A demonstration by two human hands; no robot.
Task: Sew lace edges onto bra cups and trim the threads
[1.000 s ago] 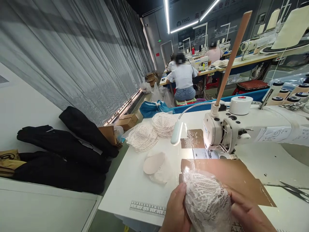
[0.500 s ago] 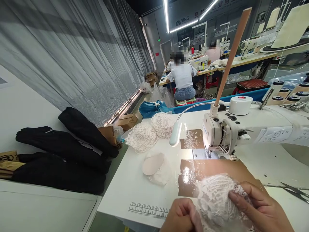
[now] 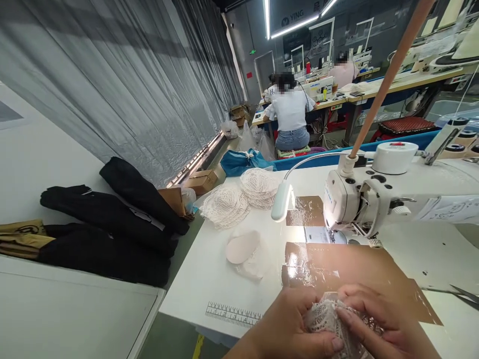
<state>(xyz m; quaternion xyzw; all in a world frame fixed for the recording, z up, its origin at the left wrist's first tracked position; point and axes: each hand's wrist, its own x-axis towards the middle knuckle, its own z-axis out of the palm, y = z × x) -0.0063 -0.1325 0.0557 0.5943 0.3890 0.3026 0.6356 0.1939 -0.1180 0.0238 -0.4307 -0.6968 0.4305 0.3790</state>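
Note:
My left hand [image 3: 299,319] is closed on the left side of a white lace piece [image 3: 329,319], low in the view at the table's front. On its other side, my right hand [image 3: 377,319] grips the same lace, thumb and fingers pressed into it. The lace is bunched between both hands, and its lower part runs out of view. Behind the hands stands a white sewing machine [image 3: 348,199] with brown tape [image 3: 348,264] on the surface before it. Left of the tape lies a beige oval pad on pale fabric [image 3: 243,248].
Two stacks of lace pieces [image 3: 226,204] sit at the table's back left. A lamp [image 3: 281,202] hangs beside the machine. Scissors [image 3: 464,294] lie at the right edge, and a printed ruler [image 3: 232,314] marks the front. People sit at machines farther back.
My left hand has moved right and taken hold of the lace. The lace is now more bunched between both hands. The camera view has shifted slightly.

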